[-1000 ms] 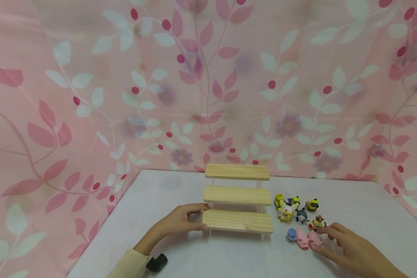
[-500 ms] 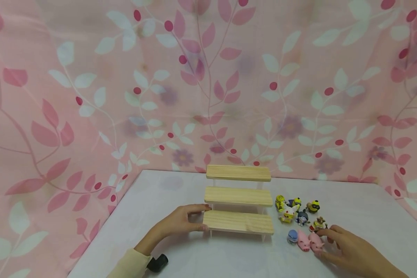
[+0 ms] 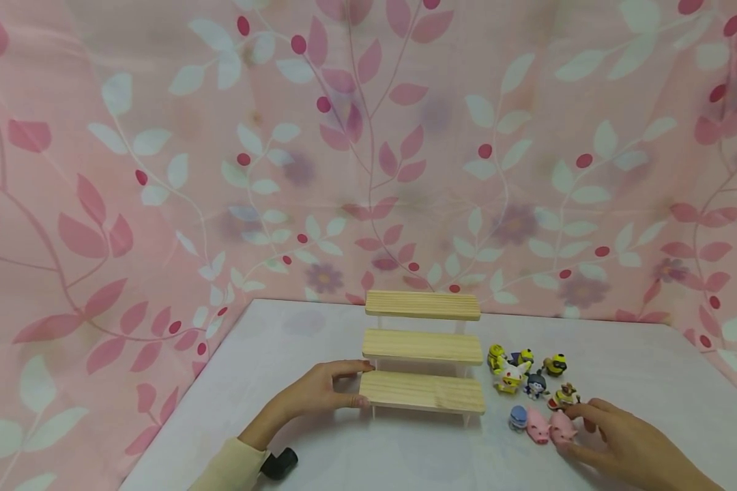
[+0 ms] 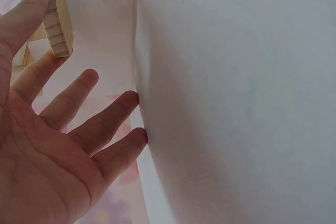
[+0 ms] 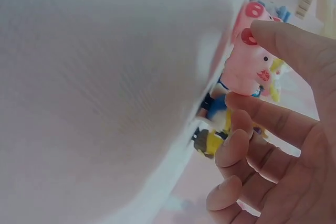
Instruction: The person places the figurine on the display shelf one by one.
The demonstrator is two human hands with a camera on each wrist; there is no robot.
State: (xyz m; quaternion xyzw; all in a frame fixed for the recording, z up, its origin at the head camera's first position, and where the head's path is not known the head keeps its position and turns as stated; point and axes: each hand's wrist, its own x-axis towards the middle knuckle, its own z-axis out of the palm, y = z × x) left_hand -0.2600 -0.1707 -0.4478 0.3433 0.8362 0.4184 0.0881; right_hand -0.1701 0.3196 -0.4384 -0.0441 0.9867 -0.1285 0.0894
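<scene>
A three-step wooden display stand with clear supports stands mid-table. My left hand holds the left end of its lowest step between thumb and index finger; the left wrist view shows the board end between them, other fingers spread. On the right, my right hand pinches a pink pig figurine between thumb and index finger. In the right wrist view the thumb touches the pig's snout and the index finger its rear. A second pink pig sits alongside, left of it.
A small blue-topped figurine stands left of the pigs. Behind them cluster several figurines, among them a white-eared yellow one, a dark-haired one and one with a brown hat. A black object lies by the left sleeve.
The pig in my right hand has shifted slightly right, opening a small gap from the other pig. My left hand stays on the stand. The head view has moved a little.
</scene>
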